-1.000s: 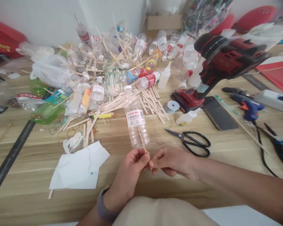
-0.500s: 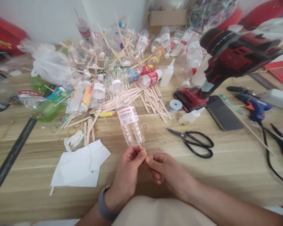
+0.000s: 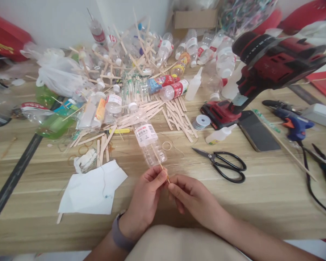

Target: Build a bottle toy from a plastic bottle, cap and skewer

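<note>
Wooden stick (image 3: 157,156) pinched in left hand (image 3: 148,192), bottle (image 3: 146,135) beyond; right hand (image 3: 191,194) closed near lower end, hold unclear.

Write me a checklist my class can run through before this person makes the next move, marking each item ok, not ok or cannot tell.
1. Thin stick secured by the left hand: ok, pinched between thumb and fingers.
2. What the right hand pinches: cannot tell; its fingertips are at the stick's near end, the detail too small.
3. Stick fixed to the clear bottle: cannot tell; they overlap in view.
4. Scissors apart from both hands: ok, lying to the right.
5. Drill upright: ok.
6. Glue gun cool: cannot tell.
</note>
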`<state>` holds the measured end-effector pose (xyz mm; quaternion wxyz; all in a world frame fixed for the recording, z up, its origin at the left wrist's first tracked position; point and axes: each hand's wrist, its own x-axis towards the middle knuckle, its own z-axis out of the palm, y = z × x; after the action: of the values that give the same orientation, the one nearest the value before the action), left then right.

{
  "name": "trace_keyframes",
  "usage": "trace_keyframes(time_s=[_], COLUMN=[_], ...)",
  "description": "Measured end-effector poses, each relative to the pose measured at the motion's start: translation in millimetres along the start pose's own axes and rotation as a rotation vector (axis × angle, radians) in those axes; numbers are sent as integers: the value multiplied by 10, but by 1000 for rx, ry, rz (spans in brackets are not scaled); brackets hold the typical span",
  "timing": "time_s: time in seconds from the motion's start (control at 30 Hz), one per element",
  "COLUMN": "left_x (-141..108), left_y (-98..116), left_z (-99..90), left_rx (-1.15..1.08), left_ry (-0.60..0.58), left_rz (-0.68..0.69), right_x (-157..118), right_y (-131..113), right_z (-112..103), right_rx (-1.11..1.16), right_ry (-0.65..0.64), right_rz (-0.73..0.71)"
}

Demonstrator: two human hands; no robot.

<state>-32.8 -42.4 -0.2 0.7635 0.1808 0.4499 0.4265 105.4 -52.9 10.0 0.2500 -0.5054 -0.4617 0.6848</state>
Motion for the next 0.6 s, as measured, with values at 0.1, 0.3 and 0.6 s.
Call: trace_keyframes(time_s=[0.1, 0.3, 0.6], left_x=[-6, -54, -51], left_y=[-41, -76, -33], left_z=[0, -5, -71], left_rx=[6, 82, 460], left_ry=[-61, -174, -5], left_rz=[-18, -22, 90], right_x=[5, 4, -35], right_y=[11, 63, 125], right_z=[15, 31, 40], right_rx=[-8, 68, 139], right_ry=[3, 55, 17], right_rz=[-12, -63, -64])
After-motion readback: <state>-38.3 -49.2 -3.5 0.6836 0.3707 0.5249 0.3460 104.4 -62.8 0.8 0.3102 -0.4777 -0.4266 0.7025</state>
